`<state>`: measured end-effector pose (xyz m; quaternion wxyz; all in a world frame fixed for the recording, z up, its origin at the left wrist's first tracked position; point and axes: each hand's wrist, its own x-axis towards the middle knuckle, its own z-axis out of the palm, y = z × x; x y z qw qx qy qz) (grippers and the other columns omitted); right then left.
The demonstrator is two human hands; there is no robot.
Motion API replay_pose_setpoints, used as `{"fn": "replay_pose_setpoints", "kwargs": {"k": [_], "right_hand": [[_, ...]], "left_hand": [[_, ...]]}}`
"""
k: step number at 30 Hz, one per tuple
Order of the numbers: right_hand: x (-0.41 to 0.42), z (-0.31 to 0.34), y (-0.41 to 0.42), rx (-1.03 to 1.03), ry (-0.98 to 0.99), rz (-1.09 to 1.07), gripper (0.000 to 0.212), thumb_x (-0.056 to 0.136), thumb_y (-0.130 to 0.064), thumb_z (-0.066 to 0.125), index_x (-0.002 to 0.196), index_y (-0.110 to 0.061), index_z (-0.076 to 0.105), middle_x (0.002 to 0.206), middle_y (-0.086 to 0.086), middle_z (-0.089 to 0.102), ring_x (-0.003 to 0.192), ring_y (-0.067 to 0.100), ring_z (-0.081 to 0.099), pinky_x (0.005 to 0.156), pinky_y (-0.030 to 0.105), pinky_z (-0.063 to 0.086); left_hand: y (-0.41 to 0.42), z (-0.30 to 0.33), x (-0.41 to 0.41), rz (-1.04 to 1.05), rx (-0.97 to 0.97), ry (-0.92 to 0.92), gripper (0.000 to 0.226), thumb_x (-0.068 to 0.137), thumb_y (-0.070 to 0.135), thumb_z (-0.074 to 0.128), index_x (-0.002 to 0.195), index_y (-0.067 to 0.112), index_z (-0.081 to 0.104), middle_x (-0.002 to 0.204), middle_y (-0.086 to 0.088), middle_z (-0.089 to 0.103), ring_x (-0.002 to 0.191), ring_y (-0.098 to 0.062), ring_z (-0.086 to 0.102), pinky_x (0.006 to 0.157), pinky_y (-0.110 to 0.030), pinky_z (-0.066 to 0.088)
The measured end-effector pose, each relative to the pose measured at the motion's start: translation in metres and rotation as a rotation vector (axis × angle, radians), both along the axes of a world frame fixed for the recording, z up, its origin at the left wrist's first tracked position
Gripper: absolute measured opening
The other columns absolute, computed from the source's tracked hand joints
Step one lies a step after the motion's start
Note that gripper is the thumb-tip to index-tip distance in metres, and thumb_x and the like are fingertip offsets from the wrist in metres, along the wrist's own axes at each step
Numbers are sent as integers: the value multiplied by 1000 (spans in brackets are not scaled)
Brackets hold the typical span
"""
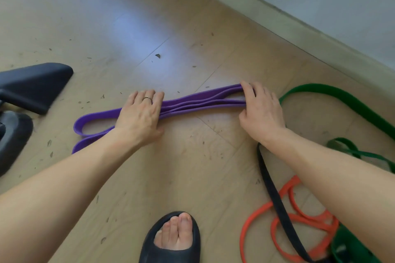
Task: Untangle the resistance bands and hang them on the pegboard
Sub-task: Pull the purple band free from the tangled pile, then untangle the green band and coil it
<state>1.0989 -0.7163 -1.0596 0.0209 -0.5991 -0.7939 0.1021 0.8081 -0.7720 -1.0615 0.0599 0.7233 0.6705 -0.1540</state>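
A purple resistance band [198, 101] lies folded in several strands across the wooden floor. My left hand [141, 115] presses flat on its left part, fingers straight, with loops of the band sticking out to the left. My right hand [259, 111] holds the band's right end, its fingers curled over the fold. A green band [342, 96], an orange band [299, 218] and a black band [275, 196] lie tangled on the floor at the right, partly under my right forearm. No pegboard is in view.
Black bases of gym equipment [32, 85] stand at the left edge. A skirting board and wall [299, 17] run along the upper right. My foot in a black slipper [173, 239] is at the bottom centre. Small debris dots the floor.
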Motion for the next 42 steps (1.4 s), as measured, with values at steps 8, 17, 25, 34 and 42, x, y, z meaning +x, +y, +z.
{"fn": "replay_pose_setpoints", "kwargs": {"k": [8,17,25,34,42], "right_hand": [[86,6,-72,9,98,-409,33,92,-12,57,125,-10,52,119,11,57,105,33,58,92,48,49],[171,13,-82,64,-21,-422,30,86,-14,62,115,-13,57,109,8,58,99,29,56,86,42,47],[207,30,-79,-147,-193,-304,22,100,-19,53,116,-23,67,110,8,63,108,27,45,93,39,40],[224,161,-116,-327,410,-436,26,89,-38,59,86,-14,66,82,5,61,89,30,60,74,37,45],[221,335,-174,-146,1032,-566,27,94,-30,54,73,-14,61,70,8,60,67,23,54,69,38,42]], "left_hand": [[0,18,135,-361,3,-143,84,88,46,65,156,14,27,155,-13,40,143,-31,39,123,-43,26],[-4,19,250,-551,-38,-195,74,87,35,63,151,16,30,152,-11,41,142,-28,39,120,-39,29],[-3,22,307,-582,-77,-251,84,88,43,63,156,17,22,154,-10,36,142,-29,38,119,-38,30],[-8,150,325,-579,-130,-473,98,84,45,74,160,24,16,159,-7,37,142,-28,39,115,-37,34],[-66,315,347,-391,-297,-899,92,69,48,87,145,43,35,139,13,56,136,-7,46,116,-36,35]]}}
